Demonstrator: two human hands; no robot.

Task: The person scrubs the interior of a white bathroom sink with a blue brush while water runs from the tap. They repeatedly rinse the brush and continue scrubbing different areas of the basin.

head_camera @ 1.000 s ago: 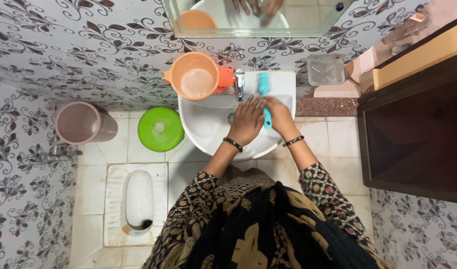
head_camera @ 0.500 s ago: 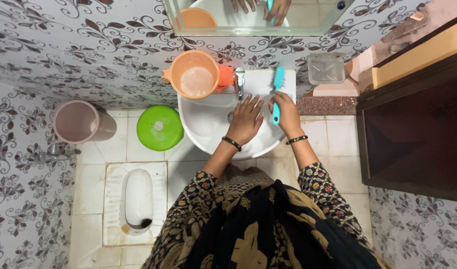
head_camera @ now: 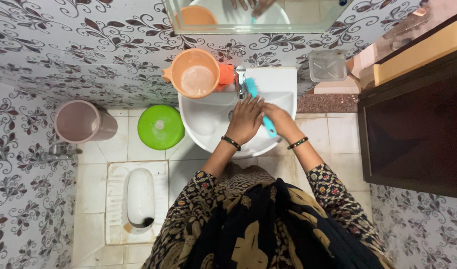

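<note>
Small tiled washroom, viewed from overhead; floral-patterned wall tiles, pale floor tiles, white wash basin (head_camera: 208, 130) mounted at the far wall beneath a mirror (head_camera: 298, 17).

Right hand (head_camera: 279, 121) closed around the near end of a turquoise scrubbing brush (head_camera: 261, 107); brush angled from that grip up and leftward, far end reaching the basin's rear ledge just right of the chrome tap (head_camera: 240, 82). Left hand (head_camera: 245, 119) laid flat over the middle of the bowl, fingers spread and holding nothing, fingertips touching or nearly touching the brush shaft; exact contact not discernible. Dark bangle on each wrist.

Progress, as judged: scrubbing under way around the tap and rear of the bowl; no foam or running water discernible; left part of the bowl and front rim not under the brush at this moment, cleanliness there not determinable.

Orange mug (head_camera: 196, 74) standing on the ledge left of the tap, cloudy residue inside. Clear plastic container (head_camera: 327, 65) on the speckled counter to the right. Green lid (head_camera: 160, 127) and pink bucket (head_camera: 83, 121) on the floor at left; squat toilet pan (head_camera: 140, 198) nearer, lower left. Dark wooden door (head_camera: 415, 119) at right.
</note>
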